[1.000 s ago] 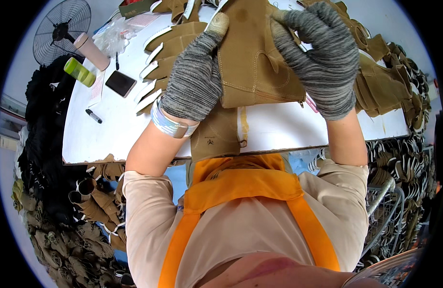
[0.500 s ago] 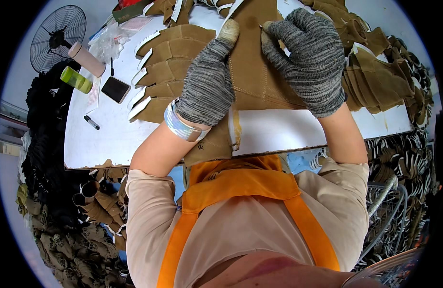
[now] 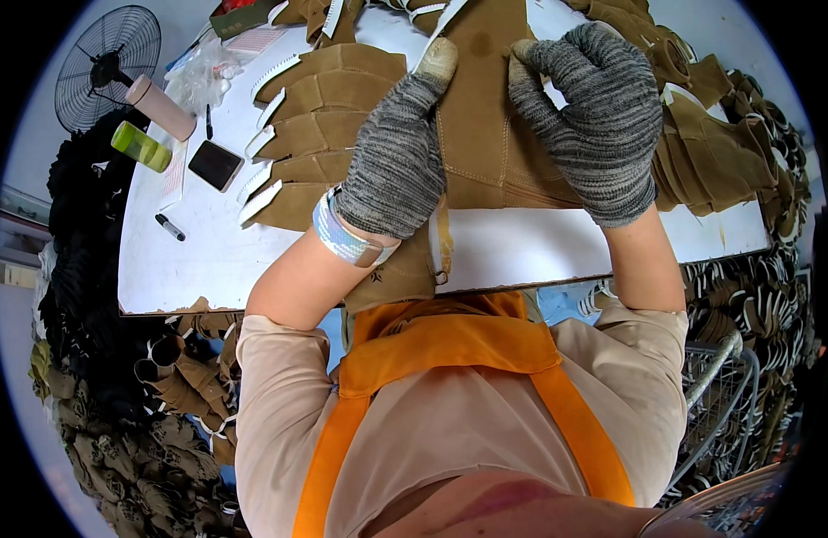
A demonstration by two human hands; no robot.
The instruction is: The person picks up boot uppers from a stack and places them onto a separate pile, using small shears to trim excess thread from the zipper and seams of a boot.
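A brown suede boot upper [image 3: 475, 125] with stitched seams lies across the middle of the white table. My left hand [image 3: 394, 157], in a grey knit glove, grips its left edge, thumb on top and fingers hidden beneath. Over the piece's right side is my right hand [image 3: 602, 125], gloved alike and closed in a pinch, thumb against forefinger. Whatever sits in that pinch is too small to make out. Left of my left hand, a row of overlapping suede uppers [image 3: 329, 112] with white edges fans out.
More suede uppers [image 3: 714, 152] are stacked at the right. On the table's left are a phone [image 3: 215, 166], a marker [image 3: 170, 227], a green cup [image 3: 142, 147] and a pink bottle [image 3: 160, 108]. Behind them stands a fan [image 3: 109, 67]. A wire basket [image 3: 714, 403] is at lower right.
Both hands have shifted slightly right and toward me, and the boot upper has slid a little right with them. The right hand's pinch stays closed.
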